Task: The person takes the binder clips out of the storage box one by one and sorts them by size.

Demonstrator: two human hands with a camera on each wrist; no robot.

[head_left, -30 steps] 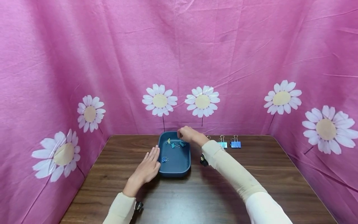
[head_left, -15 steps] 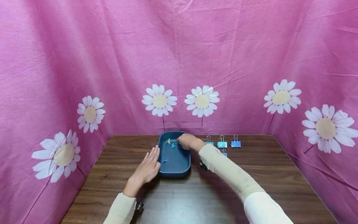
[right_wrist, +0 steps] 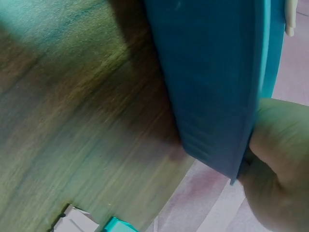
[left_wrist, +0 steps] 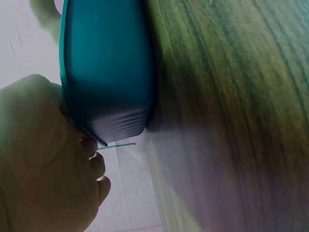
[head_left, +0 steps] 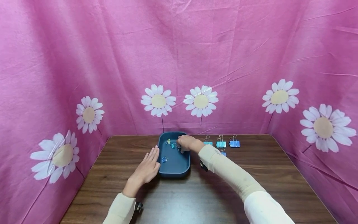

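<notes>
A dark blue tray [head_left: 174, 175] stands on the table with small binder clips inside: a yellow clip [head_left: 168, 141], a teal clip [head_left: 173, 145] and a blue clip [head_left: 163, 160]. My left hand [head_left: 145, 166] lies along the tray's left side, its straight fingers touching the rim. Reaching over the right rim, my right hand [head_left: 189, 143] has curled fingers at a small dark binder clip [head_left: 179, 149] and appears to pinch it; the fingers partly cover it. Both wrist views show the tray's outer wall [left_wrist: 111, 63], with the right hand's fingertips hidden behind the rim [right_wrist: 263, 53].
Right of the tray, larger binder clips stand in a row: a teal clip [head_left: 208, 143], a light blue clip [head_left: 221, 144] and a blue clip [head_left: 234, 143]. Another blue clip [head_left: 223, 154] sits before them, partly behind the sleeve. A pink flowered cloth [head_left: 179, 62] hangs behind the table [head_left: 251, 186].
My right hand has come down into the tray onto the dark clip, which now sits slightly nearer the front. The left hand stays in place.
</notes>
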